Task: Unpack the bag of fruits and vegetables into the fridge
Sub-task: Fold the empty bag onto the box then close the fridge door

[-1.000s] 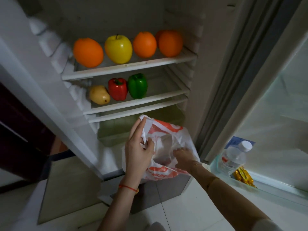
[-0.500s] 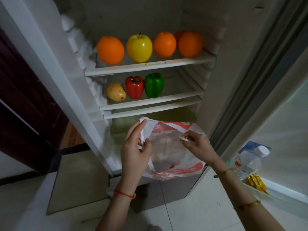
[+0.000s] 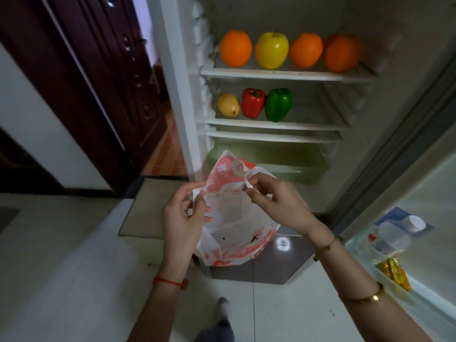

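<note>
A white and orange plastic bag (image 3: 234,225) hangs in front of the open fridge, and only small dark specks show inside it. My left hand (image 3: 182,218) pinches its left rim. My right hand (image 3: 276,201) pinches the right rim, so the mouth is held apart. On the upper shelf (image 3: 283,75) sit three oranges (image 3: 235,48) and a yellow apple (image 3: 271,50). The shelf below (image 3: 276,125) carries a yellow pear (image 3: 228,104), a red pepper (image 3: 253,102) and a green pepper (image 3: 278,104).
The fridge door stands open at the right; its lower rack holds a water bottle (image 3: 394,234) and yellow packets (image 3: 394,270). A dark wooden door (image 3: 98,77) is at the left. A green drawer (image 3: 269,159) sits under the shelves. My foot (image 3: 223,307) is on the pale floor.
My right hand came out of the bag and took hold of its right rim. The view swung left and back, so the fridge now sits further right.
</note>
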Action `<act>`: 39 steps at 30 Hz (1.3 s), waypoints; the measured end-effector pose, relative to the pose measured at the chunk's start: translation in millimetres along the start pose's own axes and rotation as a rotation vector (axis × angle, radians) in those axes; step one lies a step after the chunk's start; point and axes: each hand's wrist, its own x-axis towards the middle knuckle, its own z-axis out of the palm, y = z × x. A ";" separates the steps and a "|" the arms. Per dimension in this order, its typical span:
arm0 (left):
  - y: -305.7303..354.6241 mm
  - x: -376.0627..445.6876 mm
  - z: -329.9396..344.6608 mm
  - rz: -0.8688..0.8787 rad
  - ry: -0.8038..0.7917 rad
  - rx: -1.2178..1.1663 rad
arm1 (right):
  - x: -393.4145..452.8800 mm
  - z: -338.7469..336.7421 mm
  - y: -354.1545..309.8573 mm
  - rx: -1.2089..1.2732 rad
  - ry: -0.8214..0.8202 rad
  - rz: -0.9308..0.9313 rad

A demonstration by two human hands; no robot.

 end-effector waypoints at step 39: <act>-144.6 246.3 -114.5 -0.645 0.154 -0.356 | 214.7 216.2 -65.3 -0.253 0.063 -0.009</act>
